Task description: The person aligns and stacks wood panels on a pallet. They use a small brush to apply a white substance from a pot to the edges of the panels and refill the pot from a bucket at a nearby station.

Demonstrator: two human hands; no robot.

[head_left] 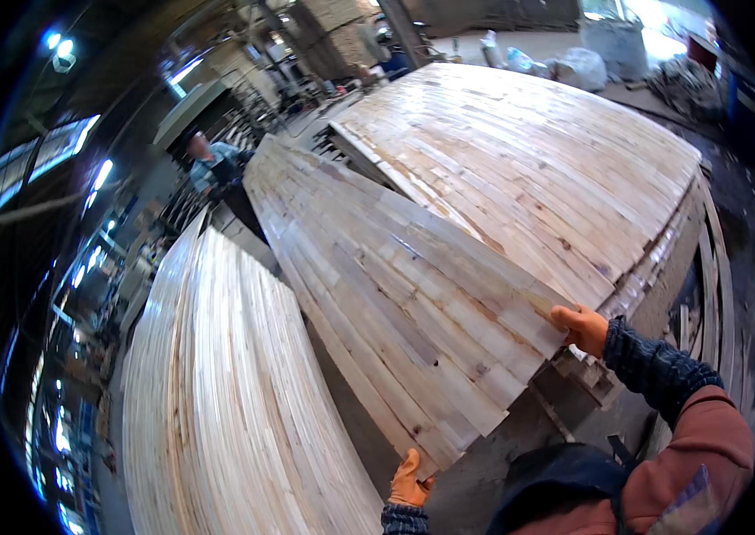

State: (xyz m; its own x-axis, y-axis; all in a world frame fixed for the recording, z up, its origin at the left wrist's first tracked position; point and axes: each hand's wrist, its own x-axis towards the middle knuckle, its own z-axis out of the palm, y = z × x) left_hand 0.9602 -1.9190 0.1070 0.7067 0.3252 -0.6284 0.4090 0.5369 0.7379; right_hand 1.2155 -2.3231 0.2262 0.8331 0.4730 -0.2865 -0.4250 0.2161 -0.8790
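A long panel of jointed wooden strips [413, 303] hangs tilted between two stacks, its right edge higher than its left. My left hand [410, 481], in an orange glove, grips its near left corner. At the near right corner my right hand [584, 328], gloved alike, is closed round the edge with the thumb on top. Fingers under the wood are hidden on both hands. A co-worker [217, 174] stands at the panel's far end with dark-gloved hands close to it; their grip is too small to make out.
To the right lies a broad stack of similar panels [529, 169]. Panels stand on edge in a row [235, 392] at the left. Wooden offcuts [584, 379] lie under my right hand, long slats [712, 276] beyond. White sacks [582, 67] sit at the back right.
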